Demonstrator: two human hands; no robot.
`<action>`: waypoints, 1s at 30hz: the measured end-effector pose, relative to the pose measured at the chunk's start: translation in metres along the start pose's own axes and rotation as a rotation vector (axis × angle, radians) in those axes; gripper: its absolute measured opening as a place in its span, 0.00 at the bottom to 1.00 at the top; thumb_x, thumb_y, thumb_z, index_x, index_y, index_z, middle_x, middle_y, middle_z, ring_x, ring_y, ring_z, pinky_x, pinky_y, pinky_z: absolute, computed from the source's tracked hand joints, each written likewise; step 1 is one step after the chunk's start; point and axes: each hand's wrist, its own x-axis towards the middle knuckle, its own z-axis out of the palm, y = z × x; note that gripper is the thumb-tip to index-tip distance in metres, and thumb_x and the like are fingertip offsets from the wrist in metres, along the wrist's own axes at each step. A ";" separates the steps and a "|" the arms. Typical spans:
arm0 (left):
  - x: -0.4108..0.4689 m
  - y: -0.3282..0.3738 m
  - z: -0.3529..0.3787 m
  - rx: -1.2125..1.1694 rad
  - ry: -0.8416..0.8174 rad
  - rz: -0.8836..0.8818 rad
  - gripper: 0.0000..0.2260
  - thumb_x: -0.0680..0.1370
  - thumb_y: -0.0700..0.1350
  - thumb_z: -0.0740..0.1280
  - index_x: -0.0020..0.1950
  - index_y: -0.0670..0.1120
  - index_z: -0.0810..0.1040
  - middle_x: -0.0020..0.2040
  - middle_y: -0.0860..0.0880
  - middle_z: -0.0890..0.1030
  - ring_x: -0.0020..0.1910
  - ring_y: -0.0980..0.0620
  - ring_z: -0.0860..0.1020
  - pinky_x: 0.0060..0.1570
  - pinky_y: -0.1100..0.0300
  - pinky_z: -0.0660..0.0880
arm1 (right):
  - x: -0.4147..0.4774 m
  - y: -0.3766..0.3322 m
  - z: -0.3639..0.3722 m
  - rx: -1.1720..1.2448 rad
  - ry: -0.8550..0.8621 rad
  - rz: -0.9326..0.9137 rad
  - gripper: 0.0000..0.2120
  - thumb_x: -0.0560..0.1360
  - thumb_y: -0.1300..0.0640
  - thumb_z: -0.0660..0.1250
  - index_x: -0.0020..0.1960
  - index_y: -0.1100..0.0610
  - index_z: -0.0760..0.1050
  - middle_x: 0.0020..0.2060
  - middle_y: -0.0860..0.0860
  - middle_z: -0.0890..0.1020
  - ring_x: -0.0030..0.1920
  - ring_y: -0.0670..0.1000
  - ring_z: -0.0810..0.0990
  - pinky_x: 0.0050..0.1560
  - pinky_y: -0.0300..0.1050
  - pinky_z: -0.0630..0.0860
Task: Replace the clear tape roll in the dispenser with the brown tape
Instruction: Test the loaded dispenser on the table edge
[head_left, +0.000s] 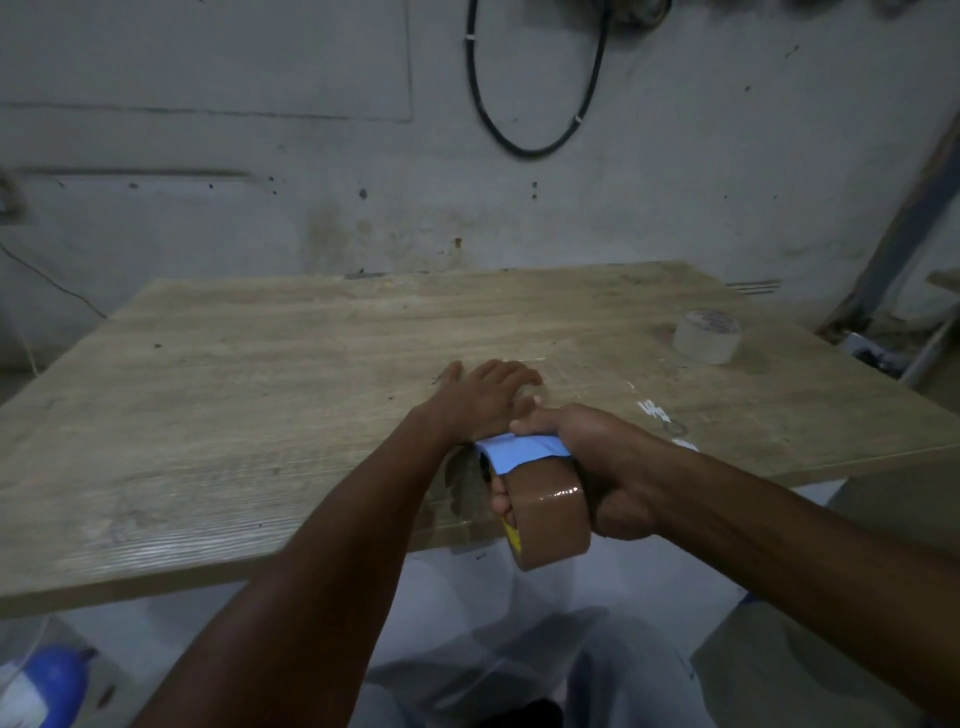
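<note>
A blue tape dispenser with a brown tape roll mounted in it is held over the near edge of the wooden table. My right hand grips the dispenser from the right, thumb on its blue top. Flat on the table just beyond the dispenser lies my left hand, fingers spread, pressing down; what lies beneath its fingers is hard to make out. A clear tape roll lies on its side at the far right of the table, well away from both hands.
A grey stained wall stands behind the table, with a black cable loop hanging on it. White paint marks dot the table right of my hands. A blue object sits on the floor at lower left. A metal frame leans at right.
</note>
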 end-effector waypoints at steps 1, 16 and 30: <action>0.000 0.001 0.000 0.000 0.006 -0.002 0.31 0.77 0.64 0.42 0.76 0.56 0.62 0.78 0.52 0.63 0.76 0.48 0.60 0.69 0.32 0.54 | -0.001 0.001 0.001 -0.006 0.006 0.000 0.20 0.79 0.52 0.63 0.57 0.69 0.77 0.36 0.63 0.84 0.31 0.58 0.83 0.35 0.48 0.81; -0.009 0.021 -0.010 -0.038 0.037 -0.141 0.22 0.81 0.62 0.51 0.74 0.58 0.64 0.77 0.50 0.63 0.78 0.47 0.57 0.71 0.29 0.46 | -0.036 0.046 0.000 0.003 -0.004 -0.050 0.15 0.80 0.55 0.61 0.59 0.66 0.70 0.34 0.66 0.81 0.31 0.61 0.81 0.34 0.51 0.81; -0.008 0.050 0.003 -0.050 -0.011 -0.066 0.25 0.83 0.61 0.50 0.78 0.53 0.60 0.80 0.51 0.59 0.79 0.48 0.54 0.73 0.37 0.51 | -0.027 0.051 0.000 0.012 0.065 -0.044 0.17 0.81 0.51 0.62 0.55 0.67 0.74 0.28 0.62 0.81 0.25 0.58 0.81 0.37 0.52 0.81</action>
